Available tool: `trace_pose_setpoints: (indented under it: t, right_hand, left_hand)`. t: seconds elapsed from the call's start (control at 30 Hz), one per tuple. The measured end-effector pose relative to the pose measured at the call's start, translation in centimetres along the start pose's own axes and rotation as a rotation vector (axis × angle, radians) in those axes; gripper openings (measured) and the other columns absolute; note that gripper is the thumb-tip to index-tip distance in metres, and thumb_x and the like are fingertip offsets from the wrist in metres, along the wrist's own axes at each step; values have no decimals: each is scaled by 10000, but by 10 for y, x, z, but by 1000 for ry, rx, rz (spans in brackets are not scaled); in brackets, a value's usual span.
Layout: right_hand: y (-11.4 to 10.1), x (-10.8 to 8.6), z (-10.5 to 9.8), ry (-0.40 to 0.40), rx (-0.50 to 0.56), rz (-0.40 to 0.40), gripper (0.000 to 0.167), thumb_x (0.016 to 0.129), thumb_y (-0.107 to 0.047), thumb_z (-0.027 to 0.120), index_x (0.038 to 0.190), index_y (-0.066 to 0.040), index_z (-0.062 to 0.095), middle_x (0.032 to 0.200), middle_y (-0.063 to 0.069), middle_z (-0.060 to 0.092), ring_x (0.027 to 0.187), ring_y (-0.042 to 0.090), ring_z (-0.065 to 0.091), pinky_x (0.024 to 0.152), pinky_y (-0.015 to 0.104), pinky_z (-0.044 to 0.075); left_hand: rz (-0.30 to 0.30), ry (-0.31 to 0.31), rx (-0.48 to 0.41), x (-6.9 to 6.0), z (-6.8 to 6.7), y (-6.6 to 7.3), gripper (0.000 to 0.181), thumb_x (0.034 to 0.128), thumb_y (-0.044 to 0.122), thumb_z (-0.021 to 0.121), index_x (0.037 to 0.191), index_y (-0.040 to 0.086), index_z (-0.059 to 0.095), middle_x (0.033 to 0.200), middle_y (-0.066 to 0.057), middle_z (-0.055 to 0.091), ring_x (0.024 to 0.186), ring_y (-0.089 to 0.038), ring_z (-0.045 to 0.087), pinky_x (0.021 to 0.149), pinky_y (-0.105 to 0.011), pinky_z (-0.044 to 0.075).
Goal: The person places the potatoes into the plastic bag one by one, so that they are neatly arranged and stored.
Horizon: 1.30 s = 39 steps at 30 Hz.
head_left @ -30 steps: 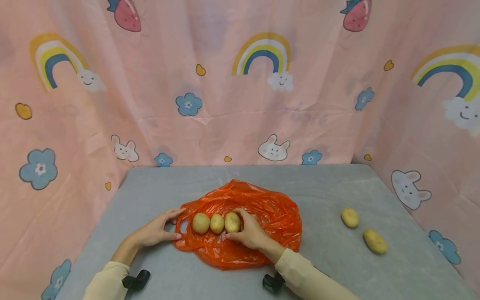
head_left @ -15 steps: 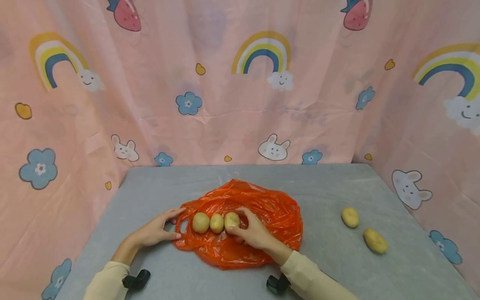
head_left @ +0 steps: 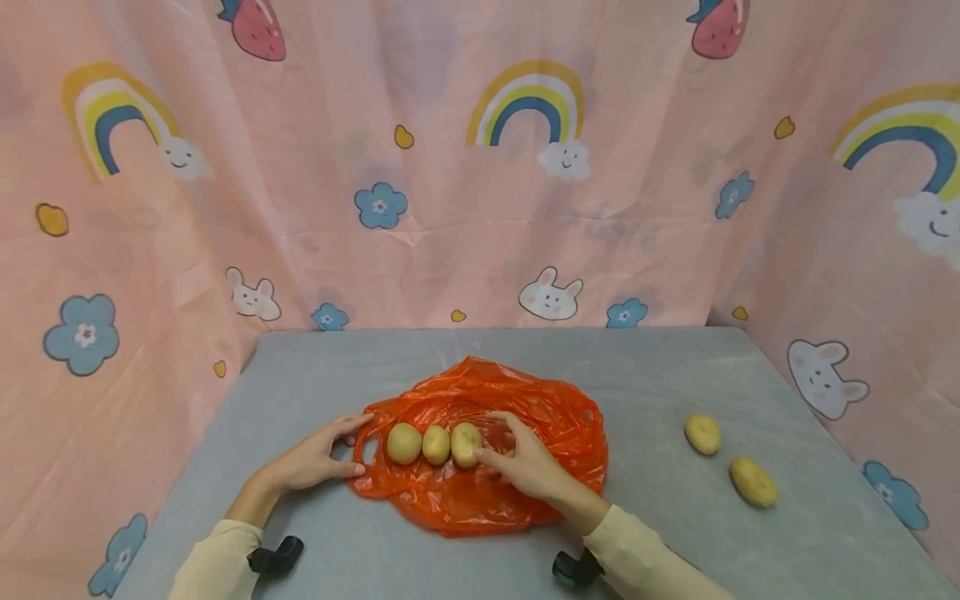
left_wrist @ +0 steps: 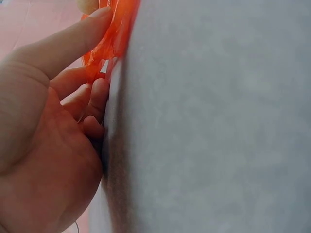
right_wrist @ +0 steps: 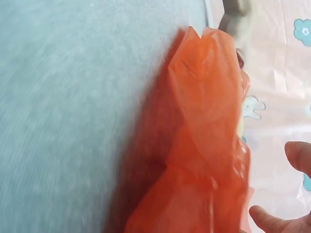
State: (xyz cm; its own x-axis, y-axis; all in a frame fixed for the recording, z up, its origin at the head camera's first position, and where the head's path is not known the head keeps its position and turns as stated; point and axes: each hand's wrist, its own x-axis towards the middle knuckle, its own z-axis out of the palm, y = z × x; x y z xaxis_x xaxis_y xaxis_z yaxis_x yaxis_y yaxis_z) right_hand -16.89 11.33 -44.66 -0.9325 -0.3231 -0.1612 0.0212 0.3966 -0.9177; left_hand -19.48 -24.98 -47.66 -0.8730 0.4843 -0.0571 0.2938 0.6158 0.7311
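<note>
A crumpled orange-red plastic bag [head_left: 465, 510] lies flat on the grey table. On it, three potatoes sit in a row: a round left one [head_left: 404, 443], a smaller middle one [head_left: 437, 446] and a right one [head_left: 466, 444]. My left hand [head_left: 318, 458] rests at the bag's left handle, thumb and fingers apart; in the left wrist view the thumb [left_wrist: 63, 51] lies against the bag. Just right of the right potato, my right hand [head_left: 534, 467] has its fingers spread, the thumb close to the potato; contact is unclear. The right wrist view catches only fingertips [right_wrist: 299, 156].
Two loose potatoes lie at the right of the table, one farther back [head_left: 702, 435] and one nearer [head_left: 753, 482]. A pink patterned curtain [head_left: 435, 250] hangs behind the table and along both sides.
My right hand has loosened from the right potato and drawn back to the right, leaving it in the row. The left hand stays at the bag's handle.
</note>
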Motion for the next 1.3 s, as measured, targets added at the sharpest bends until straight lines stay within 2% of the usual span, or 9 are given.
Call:
trace_pose_setpoints:
  t: [0.13, 0.3, 0.43, 0.5, 0.77, 0.97, 1.3]
  right_hand:
    - [0, -4, -8, 19, -21, 2, 565, 963, -272, 693, 1453, -109, 462, 1464, 202, 485, 830, 210, 627, 722, 331, 519]
    - [-2, -8, -18, 27, -48, 4, 563, 965, -278, 691, 1449, -101, 466, 1374, 178, 540, 692, 175, 541, 656, 301, 472]
    - [-4, -12, -28, 29, -75, -15, 561, 962, -287, 691, 1443, -98, 473, 1405, 180, 533, 739, 201, 590, 684, 299, 491]
    - [-5, -15, -32, 29, -84, -34, 550, 965, -275, 686, 1439, -87, 477, 1485, 184, 485, 809, 227, 631, 723, 307, 515]
    - [-6, -26, -50, 42, -118, -72, 529, 974, -269, 673, 1429, -75, 483, 1489, 210, 483, 943, 238, 704, 833, 371, 581]
    - [2, -30, -65, 46, -121, -118, 529, 979, -235, 667, 1428, -36, 472, 1472, 248, 474, 953, 251, 706, 836, 365, 580]
    - [11, -37, -99, 77, -113, -149, 534, 999, -203, 631, 1443, 25, 440, 1478, 306, 444, 983, 280, 676, 823, 324, 560]
  left_hand:
    - [13, -7, -9, 0, 0, 2, 793, 890, 311, 775, 1537, 32, 409, 1449, -177, 467, 1141, -212, 450, 1007, -287, 366]
    - [15, -1, -5, -1, -1, 2, 786, 888, 305, 779, 1531, 33, 419, 1474, -186, 462, 1132, -196, 461, 1004, -290, 377]
    - [13, -11, -12, -2, -2, 0, 787, 893, 300, 772, 1537, 31, 407, 1508, -219, 432, 1111, -183, 473, 997, -309, 390]
    - [8, -17, -13, -2, -2, -1, 790, 896, 305, 769, 1542, 38, 400, 1517, -226, 420, 1103, -170, 477, 994, -315, 394]
    - [-14, -8, -4, -3, 0, -6, 806, 891, 343, 768, 1552, 69, 397, 1539, -220, 406, 1098, -130, 482, 1021, -325, 385]
    - [-10, -19, -6, -2, -2, -4, 802, 903, 336, 759, 1553, 50, 387, 1541, -241, 395, 1101, -149, 482, 1009, -358, 392]
    - [3, -9, 12, 2, -1, -1, 801, 887, 339, 777, 1536, 43, 414, 1428, -165, 477, 1109, -164, 459, 979, -288, 384]
